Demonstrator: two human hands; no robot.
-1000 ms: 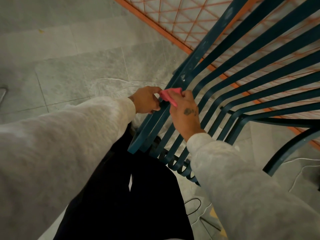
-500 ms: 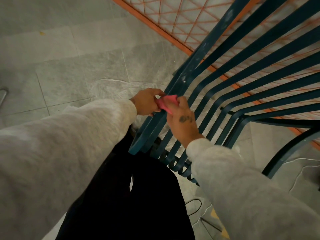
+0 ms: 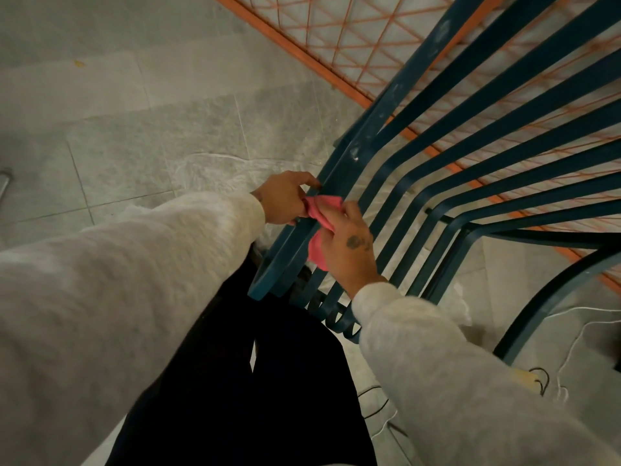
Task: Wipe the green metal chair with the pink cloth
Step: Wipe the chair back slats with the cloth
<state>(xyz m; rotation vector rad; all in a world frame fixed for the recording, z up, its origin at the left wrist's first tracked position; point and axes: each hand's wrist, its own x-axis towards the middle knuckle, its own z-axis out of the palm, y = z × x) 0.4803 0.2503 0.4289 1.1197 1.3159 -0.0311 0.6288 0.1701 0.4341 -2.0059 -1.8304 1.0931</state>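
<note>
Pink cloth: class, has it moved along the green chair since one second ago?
Yes. The pink cloth, gripped by the right hand, has slid down the slats of the green chair toward their curled near ends.

Green metal chair (image 3: 504, 105): slatted, with pale scuffs on the outer slat. Left hand (image 3: 285, 200) grips that outer slat, fingers curled round it. Right hand (image 3: 349, 243) holds the pink cloth (image 3: 322, 211) bunched against the neighbouring slats, just beside the left hand. Grey sleeves (image 3: 134, 264), dark trousers (image 3: 252, 398). Orange mesh panel (image 3: 336, 35) behind the chair; grey tiled floor (image 3: 134, 129).
</note>
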